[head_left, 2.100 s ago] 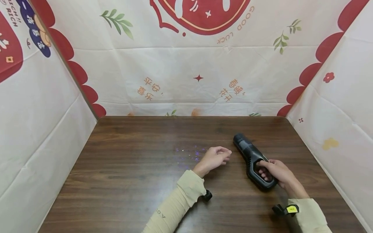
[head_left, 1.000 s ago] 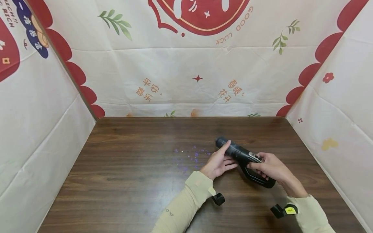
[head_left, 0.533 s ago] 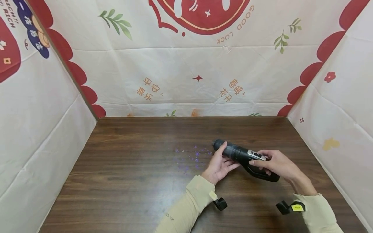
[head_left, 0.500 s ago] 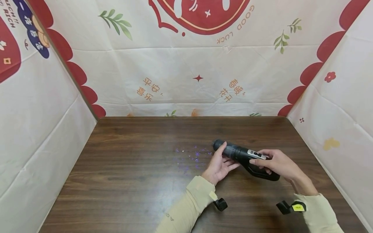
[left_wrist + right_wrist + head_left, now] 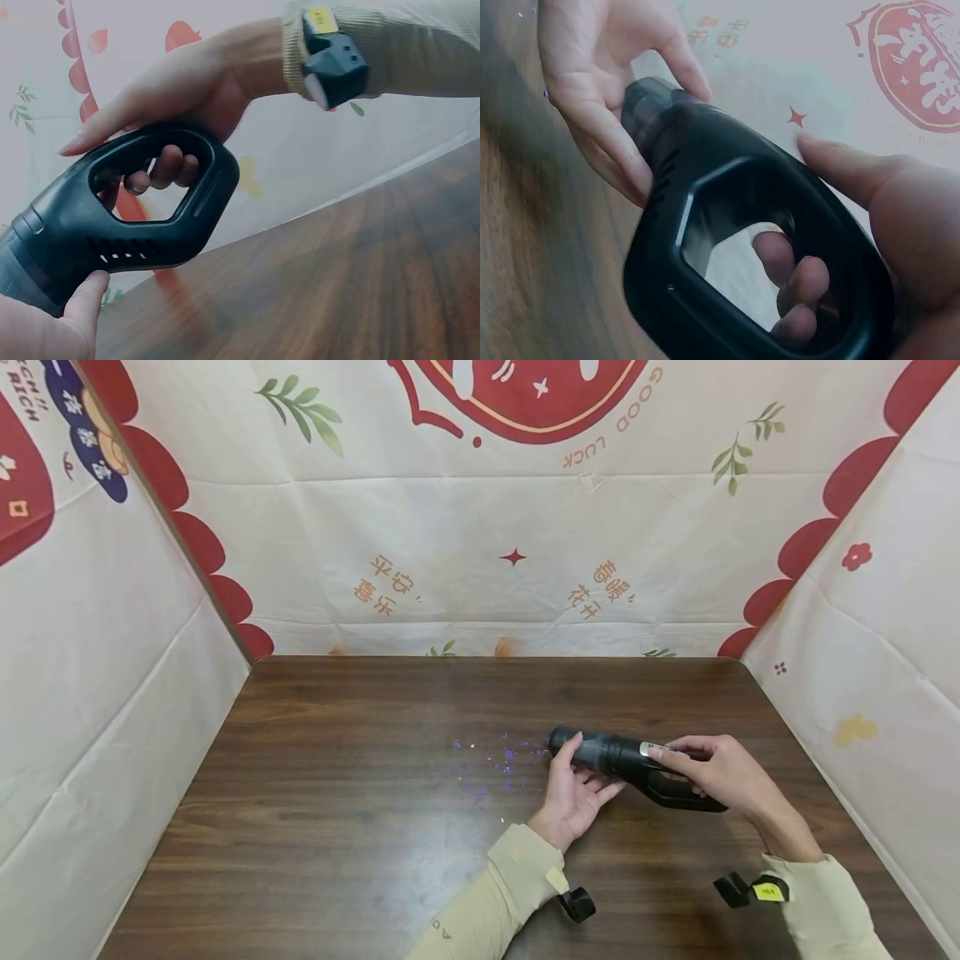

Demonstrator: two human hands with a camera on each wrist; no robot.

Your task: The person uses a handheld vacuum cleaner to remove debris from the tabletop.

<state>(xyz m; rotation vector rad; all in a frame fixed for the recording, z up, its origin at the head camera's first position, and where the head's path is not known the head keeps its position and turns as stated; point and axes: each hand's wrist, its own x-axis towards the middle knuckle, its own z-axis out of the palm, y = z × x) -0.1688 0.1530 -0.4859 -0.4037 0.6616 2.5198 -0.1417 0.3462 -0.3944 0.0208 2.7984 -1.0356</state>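
Observation:
A black handheld vacuum cleaner (image 5: pixel 626 763) with a smoky, see-through front section is held over the right half of the table, its front end pointing left. My right hand (image 5: pixel 723 772) grips its loop handle; in the right wrist view, fingertips (image 5: pixel 801 289) come through the loop. The thumb lies on top at the silver panel. My left hand (image 5: pixel 572 797) holds the front section, thumb over the near side and fingers spread beneath. Shiny blue-purple and white bits (image 5: pixel 508 756) lie scattered on the table just left of the vacuum's front end.
The dark wood-grain table (image 5: pixel 315 827) is bounded by white printed cloth behind (image 5: pixel 450 527) and on both sides. A white speck (image 5: pixel 502 820) shows near the left sleeve (image 5: pixel 495 893). Each wrist wears a small black camera.
My left hand has come from beside the vacuum to hold its front section. The vacuum has swung round to point left, and my right thumb has moved onto the silver panel.

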